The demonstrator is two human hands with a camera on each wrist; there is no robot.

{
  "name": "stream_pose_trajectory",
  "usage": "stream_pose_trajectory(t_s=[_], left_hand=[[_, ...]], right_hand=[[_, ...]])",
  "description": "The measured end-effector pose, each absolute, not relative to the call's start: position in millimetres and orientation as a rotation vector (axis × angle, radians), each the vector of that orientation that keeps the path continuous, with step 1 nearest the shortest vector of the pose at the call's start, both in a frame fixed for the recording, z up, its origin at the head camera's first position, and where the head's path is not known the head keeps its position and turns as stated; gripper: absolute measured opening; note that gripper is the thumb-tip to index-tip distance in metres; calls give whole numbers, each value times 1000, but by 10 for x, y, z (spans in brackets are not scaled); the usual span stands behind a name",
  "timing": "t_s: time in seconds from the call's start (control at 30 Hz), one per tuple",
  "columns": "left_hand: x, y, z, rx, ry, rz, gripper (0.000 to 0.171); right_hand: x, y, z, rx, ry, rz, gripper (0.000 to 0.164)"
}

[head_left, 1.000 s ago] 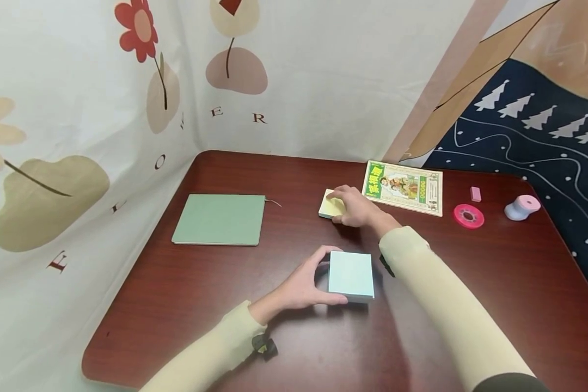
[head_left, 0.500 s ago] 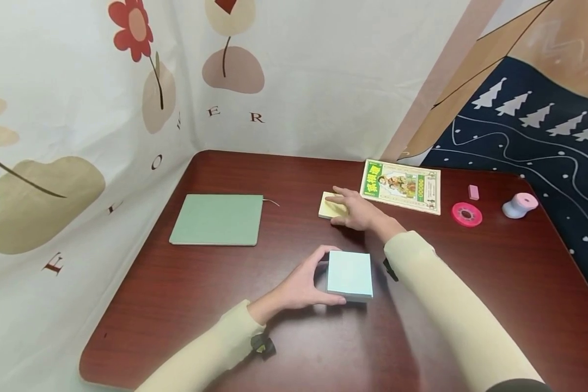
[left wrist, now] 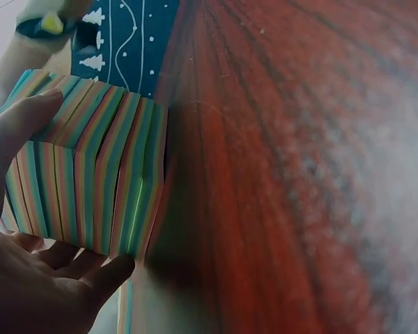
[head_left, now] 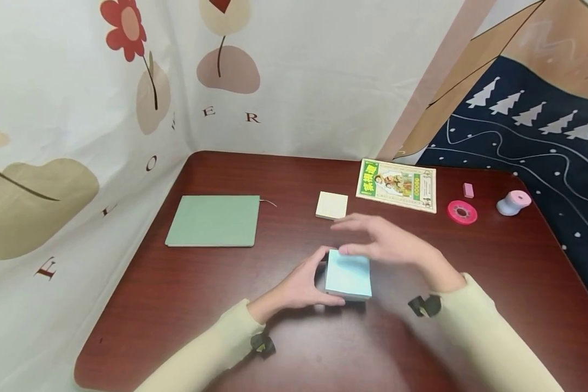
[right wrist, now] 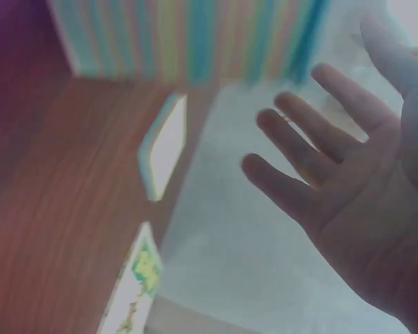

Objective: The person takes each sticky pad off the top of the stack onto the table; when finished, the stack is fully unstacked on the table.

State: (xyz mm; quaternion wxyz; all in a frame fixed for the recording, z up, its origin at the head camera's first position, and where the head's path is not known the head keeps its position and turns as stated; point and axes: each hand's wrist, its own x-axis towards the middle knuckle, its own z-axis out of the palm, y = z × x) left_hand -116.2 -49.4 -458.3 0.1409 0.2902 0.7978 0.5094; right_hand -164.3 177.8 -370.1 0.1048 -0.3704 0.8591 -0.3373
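A tall stack of multicoloured sticky note pads (head_left: pixel 348 275) with a light blue top sheet stands on the table. My left hand (head_left: pixel 301 283) grips it from the left side, thumb in front and fingers behind. In the left wrist view, the striped edges of the stacked pads (left wrist: pixel 90 167) show between thumb and fingers. My right hand (head_left: pixel 389 239) hovers just above the stack's far right side, slightly blurred. Its fingers are spread with nothing held, as the right wrist view shows. Behind it lies a single pale yellow sticky note pad (head_left: pixel 331 205), apart from both hands.
A green notebook (head_left: pixel 213 220) lies at the left of the dark red table (head_left: pixel 186 316). Toward the back right are an illustrated booklet (head_left: pixel 397 185), a pink eraser (head_left: pixel 467 190), a pink ring-shaped tape roll (head_left: pixel 462 212) and a pink-and-white spool (head_left: pixel 513 202). Printed cloth hangs behind.
My right hand has left the yellow pad and come back toward me, over the stack. The yellow pad stays on the table. My left hand keeps its grip on the stack.
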Motion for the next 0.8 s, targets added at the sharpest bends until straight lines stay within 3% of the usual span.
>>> stream_pose_trajectory(t_s=[0.3, 0.8], left_hand=[[-1166, -497, -4610, 858, 2316, 1437, 80], [-1169, -484, -4611, 874, 2335, 1457, 81]], right_hand=[[-990, 1705, -3757, -1096, 2666, -795, 76], [-938, 1696, -3784, -1045, 2822, -696, 74]])
